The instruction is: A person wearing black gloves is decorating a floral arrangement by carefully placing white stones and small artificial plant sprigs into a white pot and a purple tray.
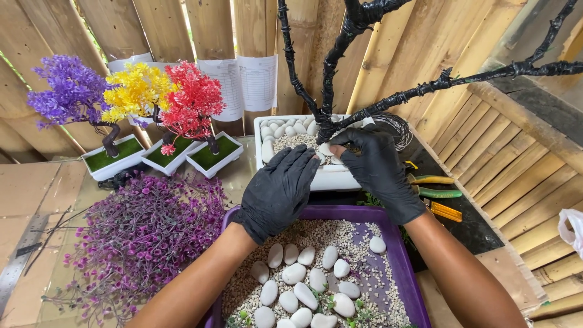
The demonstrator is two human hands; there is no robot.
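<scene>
Head view showed both gloved hands over the white rectangular pot (331, 177) at twelve o'clock from the purple tray (398, 255). Its smooth white stones (267, 149) looked hard, fairly heavy and probably slippery, best pinched across their narrow sides. Left hand (280, 189) lay loosely spread, fingertips on the pot's gravel, holding nothing. Right hand (378, 165) pinched one white stone (326, 149) beside the black wrapped trunk (326, 124).
</scene>
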